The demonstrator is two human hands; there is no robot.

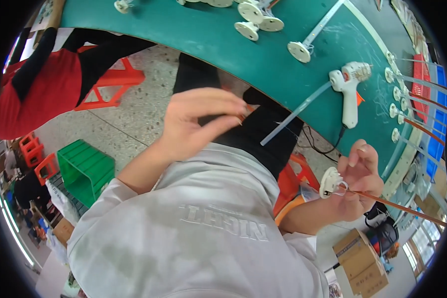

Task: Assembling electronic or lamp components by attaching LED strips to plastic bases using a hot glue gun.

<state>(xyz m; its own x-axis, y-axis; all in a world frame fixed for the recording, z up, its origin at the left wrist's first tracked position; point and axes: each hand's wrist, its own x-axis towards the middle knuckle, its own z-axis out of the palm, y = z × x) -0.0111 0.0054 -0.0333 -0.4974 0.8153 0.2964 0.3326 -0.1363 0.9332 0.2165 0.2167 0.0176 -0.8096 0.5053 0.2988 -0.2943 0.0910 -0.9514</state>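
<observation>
One thin brown rod (402, 207) with a white disc base (329, 182) is pinched in the right hand (358, 180), its long axis running rightward, off the green surface (263, 54), while the left hand (196, 121), fingertips pressed together, is held well apart.

The person's left hand (193, 124) hovered over the lap with fingertips pinched together; what they pinched was too small to tell. The right hand (357, 181) gripped a white round base (329, 182) fixed to a thin brown rod (402, 206). A white glue gun (349, 89) lay on the green table (223, 44), near similar white bases (256, 22).
</observation>
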